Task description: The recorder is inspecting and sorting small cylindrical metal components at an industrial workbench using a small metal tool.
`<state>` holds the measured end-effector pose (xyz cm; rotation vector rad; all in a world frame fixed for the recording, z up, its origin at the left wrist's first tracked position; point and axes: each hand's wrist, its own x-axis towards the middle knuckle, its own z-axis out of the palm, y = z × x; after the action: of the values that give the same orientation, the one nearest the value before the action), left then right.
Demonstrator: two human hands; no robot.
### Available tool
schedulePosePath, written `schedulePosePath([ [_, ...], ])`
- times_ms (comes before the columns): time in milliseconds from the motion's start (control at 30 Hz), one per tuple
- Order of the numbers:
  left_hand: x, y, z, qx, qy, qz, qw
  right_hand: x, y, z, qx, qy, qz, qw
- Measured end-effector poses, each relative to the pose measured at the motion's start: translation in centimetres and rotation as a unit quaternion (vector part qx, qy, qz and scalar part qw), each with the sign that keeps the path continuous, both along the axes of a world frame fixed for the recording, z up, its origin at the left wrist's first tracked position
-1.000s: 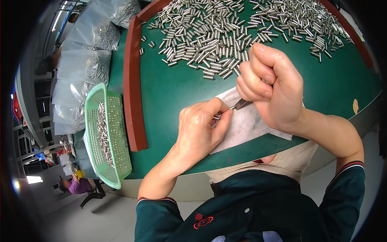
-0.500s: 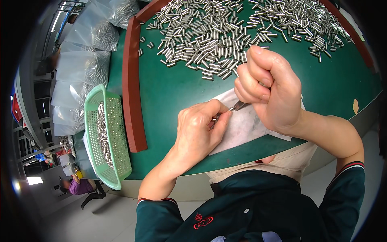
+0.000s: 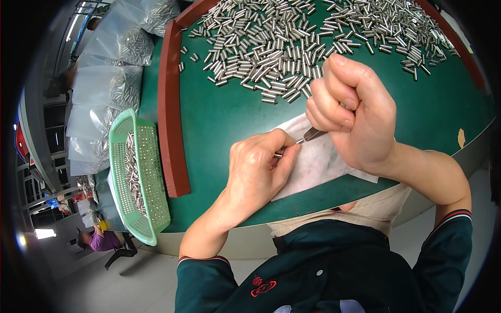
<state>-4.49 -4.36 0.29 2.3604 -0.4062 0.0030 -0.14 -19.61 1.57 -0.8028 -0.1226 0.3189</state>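
Note:
My left hand (image 3: 255,161) is closed, pinching a small shiny metal pin (image 3: 279,154) between thumb and forefinger. Wrapped in a fist, my right hand (image 3: 362,117) grips a tool with a dark, tapered metal end (image 3: 313,134); the rest of it is hidden in the palm. The tool's tip points at the pin's end, and I cannot tell whether they touch. Both hands are above a whitish, smudged cloth (image 3: 308,169) on the green tabletop (image 3: 209,120). Beyond them lies a big heap of short metal pins (image 3: 271,44).
A second pin heap (image 3: 391,31) spreads at the far right. Reddish-brown rails (image 3: 172,115) border the table. To the left stand a green plastic basket (image 3: 156,182) holding pins and several clear bags (image 3: 99,88) of metal parts. A person in purple (image 3: 104,241) is in the left background.
My right hand has shifted slightly right and up with the tool, drawing its tip a little back. The left hand and the pin stay in place.

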Motion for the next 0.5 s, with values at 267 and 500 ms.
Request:
schedulePosePath([
  [267, 0.2, -0.1, 0.1, -0.007, 0.0, -0.003, 1.0, 0.0, 0.1, -0.3, -0.016, -0.007, 0.0, 1.0],
  [500, 0.7, 1.2, 1.6, -0.25, 0.193, 0.057, 0.947, 0.2, 0.1, 0.0, 0.024, 0.008, 0.005, 1.0],
])
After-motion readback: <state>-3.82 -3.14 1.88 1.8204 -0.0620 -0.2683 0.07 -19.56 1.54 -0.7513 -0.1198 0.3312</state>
